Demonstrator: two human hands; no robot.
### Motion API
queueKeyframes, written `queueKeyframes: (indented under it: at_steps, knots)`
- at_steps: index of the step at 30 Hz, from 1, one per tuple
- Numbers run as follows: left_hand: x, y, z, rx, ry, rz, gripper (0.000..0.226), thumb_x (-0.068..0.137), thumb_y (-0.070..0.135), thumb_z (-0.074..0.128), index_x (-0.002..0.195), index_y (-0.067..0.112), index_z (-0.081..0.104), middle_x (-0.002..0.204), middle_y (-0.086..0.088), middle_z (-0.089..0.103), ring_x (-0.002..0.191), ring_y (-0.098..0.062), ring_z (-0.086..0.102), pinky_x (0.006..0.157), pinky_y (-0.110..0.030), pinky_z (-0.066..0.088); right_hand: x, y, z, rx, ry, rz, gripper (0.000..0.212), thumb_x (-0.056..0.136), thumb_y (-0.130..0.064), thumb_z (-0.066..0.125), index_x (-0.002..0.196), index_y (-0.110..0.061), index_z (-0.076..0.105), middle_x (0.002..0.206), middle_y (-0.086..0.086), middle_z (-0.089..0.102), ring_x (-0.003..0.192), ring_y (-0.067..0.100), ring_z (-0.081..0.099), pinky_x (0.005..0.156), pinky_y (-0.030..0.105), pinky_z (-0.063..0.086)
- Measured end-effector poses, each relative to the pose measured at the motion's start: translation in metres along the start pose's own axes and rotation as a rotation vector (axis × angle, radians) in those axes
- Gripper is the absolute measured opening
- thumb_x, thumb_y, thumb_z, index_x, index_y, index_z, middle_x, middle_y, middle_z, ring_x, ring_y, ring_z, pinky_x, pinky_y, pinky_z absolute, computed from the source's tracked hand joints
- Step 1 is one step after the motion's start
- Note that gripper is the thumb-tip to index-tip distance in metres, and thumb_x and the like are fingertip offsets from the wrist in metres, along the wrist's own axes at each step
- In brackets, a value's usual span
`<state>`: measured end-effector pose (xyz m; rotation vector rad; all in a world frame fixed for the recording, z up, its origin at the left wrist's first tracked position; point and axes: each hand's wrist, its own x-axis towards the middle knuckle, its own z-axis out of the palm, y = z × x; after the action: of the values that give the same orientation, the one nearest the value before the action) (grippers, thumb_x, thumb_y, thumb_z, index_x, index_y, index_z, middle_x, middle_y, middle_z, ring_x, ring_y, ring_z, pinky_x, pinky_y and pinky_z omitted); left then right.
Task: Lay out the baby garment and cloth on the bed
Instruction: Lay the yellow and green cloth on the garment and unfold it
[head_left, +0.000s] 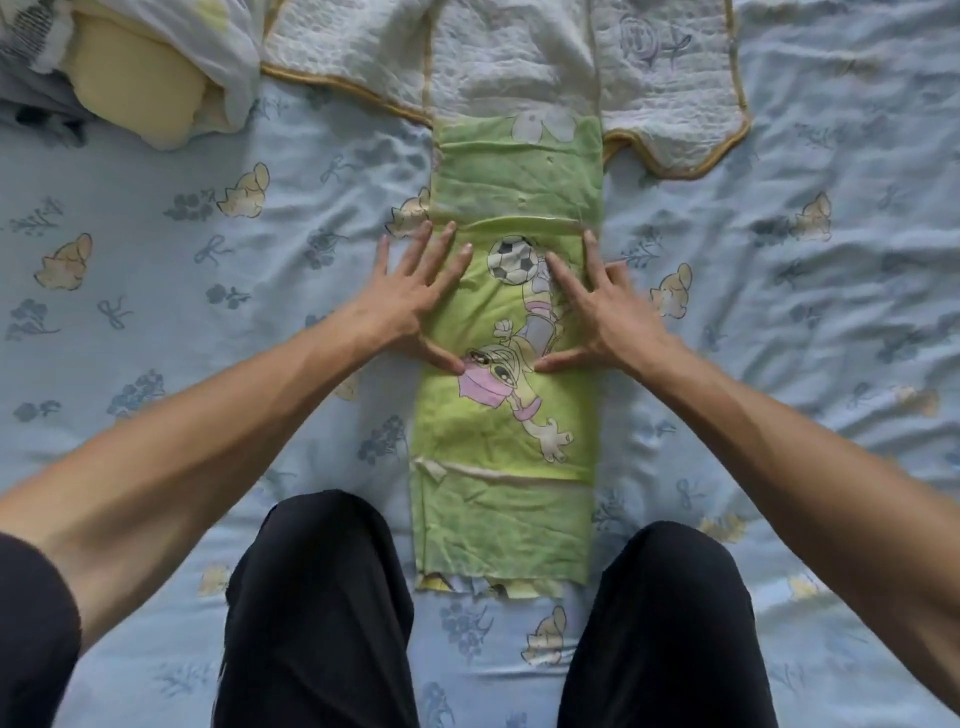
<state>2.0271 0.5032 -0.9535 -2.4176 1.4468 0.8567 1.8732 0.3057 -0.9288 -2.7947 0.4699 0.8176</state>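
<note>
A long green cloth (509, 509) with a cartoon football print lies folded in a narrow strip down the middle of the bed, running away from me. Its far end lies on a white quilted baby garment (670, 88) with tan trim, spread at the top of the view. My left hand (415, 296) presses flat on the strip's left edge, fingers spread. On the strip's right edge my right hand (597, 312) also rests flat with fingers apart. Neither hand grips anything.
The bed is covered by a light blue sheet (208, 291) printed with small animals and flowers, wrinkled at the right. A yellow pillow with white fabric bunched over it (150, 67) lies at the top left. My knees in black trousers (322, 613) kneel at the near edge.
</note>
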Motion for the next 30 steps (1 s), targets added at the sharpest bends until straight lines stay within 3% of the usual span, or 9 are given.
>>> queueKeyframes:
  at_steps: [5,13,18,23,27,30]
  knots:
    - [0.008,0.008,0.007,-0.044,-0.004,-0.026,0.153,0.036,0.093,0.052,0.137,0.022,-0.038,0.147,-0.008,-0.043,0.133,-0.032,-0.040,0.100,-0.067,-0.020,0.016,0.001,0.010,-0.016,0.025,-0.011,0.146,0.039,-0.082,0.068,0.150,-0.032,-0.013,0.156,0.018,-0.023,0.123,0.033,0.032,0.085,0.043,0.047]
    - [0.020,0.004,0.005,-0.081,-0.158,-0.075,0.153,0.038,0.094,0.049,0.125,0.022,-0.054,0.133,-0.007,-0.059,0.123,-0.032,-0.051,0.100,-0.067,-0.020,0.033,0.002,0.008,0.092,-0.108,-0.013,0.144,0.047,-0.078,0.069,0.146,-0.032,-0.025,0.146,0.014,-0.041,0.133,0.036,0.023,0.093,0.046,0.043]
    - [0.029,-0.004,0.011,-0.113,-0.198,-0.059,0.148,0.038,0.097,0.040,0.128,0.022,-0.052,0.134,-0.006,-0.058,0.123,-0.030,-0.053,0.092,-0.061,-0.036,0.032,-0.003,0.006,0.110,-0.108,0.009,0.134,0.055,-0.076,0.068,0.150,-0.029,-0.015,0.146,0.015,-0.040,0.130,0.035,0.025,0.092,0.046,0.042]
    - [0.030,-0.005,0.022,-0.154,-0.202,-0.037,0.144,0.038,0.098,0.033,0.130,0.025,-0.049,0.136,-0.004,-0.056,0.125,-0.028,-0.052,0.092,-0.060,-0.038,0.034,-0.002,0.011,0.105,-0.115,0.014,0.131,0.060,-0.077,0.063,0.146,-0.029,-0.024,0.145,0.013,-0.045,0.130,0.033,0.025,0.095,0.043,0.040]
    - [0.034,-0.006,0.007,-0.169,-0.234,-0.025,0.142,0.042,0.094,0.041,0.125,0.027,-0.054,0.131,-0.002,-0.061,0.120,-0.026,-0.056,0.087,-0.059,-0.042,0.036,0.003,0.005,0.120,-0.146,-0.013,0.129,0.065,-0.078,0.058,0.138,-0.030,-0.036,0.142,0.014,-0.049,0.130,0.032,0.020,0.098,0.043,0.038]
    - [0.030,-0.001,0.017,-0.240,-0.260,-0.001,0.141,0.046,0.091,0.047,0.121,0.031,-0.056,0.128,0.001,-0.063,0.118,-0.024,-0.058,0.086,-0.057,-0.043,0.028,0.000,0.008,0.118,-0.166,-0.005,0.128,0.065,-0.077,0.059,0.141,-0.028,-0.032,0.144,0.016,-0.045,0.132,0.036,0.022,0.097,0.046,0.038]
